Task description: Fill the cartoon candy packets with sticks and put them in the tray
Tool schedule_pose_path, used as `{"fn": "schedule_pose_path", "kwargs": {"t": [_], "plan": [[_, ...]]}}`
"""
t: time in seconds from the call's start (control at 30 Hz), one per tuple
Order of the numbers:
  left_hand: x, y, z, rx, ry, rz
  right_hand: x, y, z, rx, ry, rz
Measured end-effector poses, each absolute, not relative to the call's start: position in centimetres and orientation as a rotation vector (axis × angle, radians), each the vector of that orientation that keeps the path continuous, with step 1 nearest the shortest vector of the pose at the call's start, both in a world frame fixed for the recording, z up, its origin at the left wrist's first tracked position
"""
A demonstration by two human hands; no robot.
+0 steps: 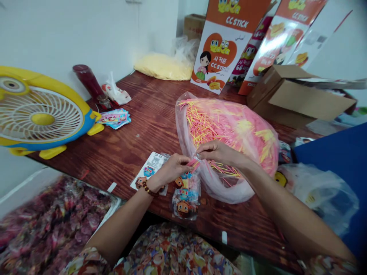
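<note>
My left hand (171, 169) and my right hand (218, 152) meet over the front of a dark wooden table (134, 126). Both pinch a small bunch of pink and yellow sticks (194, 163) at the mouth of a small printed packet (186, 196) that hangs below my left hand. Just behind lies a big clear plastic bag (229, 133) full of loose pink and yellow sticks, its open end towards me. A flat stack of empty printed packets (150, 170) lies under my left wrist, which wears a bead bracelet.
A yellow and blue desk fan (40, 114) stands at the left, with a dark red bottle (88, 82) and printed cards (114, 117) beside it. Open cardboard box (298, 97) and orange display cartons (226, 42) sit at the back. Filled packets (48, 225) pile at lower left.
</note>
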State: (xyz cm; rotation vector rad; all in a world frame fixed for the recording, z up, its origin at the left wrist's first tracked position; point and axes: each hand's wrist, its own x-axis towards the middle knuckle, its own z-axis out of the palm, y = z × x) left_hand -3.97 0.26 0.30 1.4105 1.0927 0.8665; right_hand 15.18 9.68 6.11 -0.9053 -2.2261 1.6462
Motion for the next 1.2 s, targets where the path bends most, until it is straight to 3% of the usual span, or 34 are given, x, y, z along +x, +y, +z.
{"fn": "schedule_pose_path", "kwargs": {"t": [0.33,0.6,0.83,1.07,1.2], "plan": [[-6.2,-0.3,-1.7,1.383,1.064,0.860,12.6,9.2,5.1,-0.787,-2.350,1.522],[-7.5,-1.1,-1.1,1.318,1.069,0.885,10.9,8.5,4.0,-0.678,-2.496,1.165],[-8.1,-2.2,-0.8,1.147,1.036,0.928,9.9,7.3,4.5,-0.652,-2.353,1.138],[-7.8,-4.0,-1.2,0.945,1.073,1.032,13.7,9.0,5.0,-0.992,-1.953,1.138],[-7.4,-5.7,-1.7,0.821,1.128,1.086,20.3,11.2,4.1,-1.435,-2.028,0.880]]}}
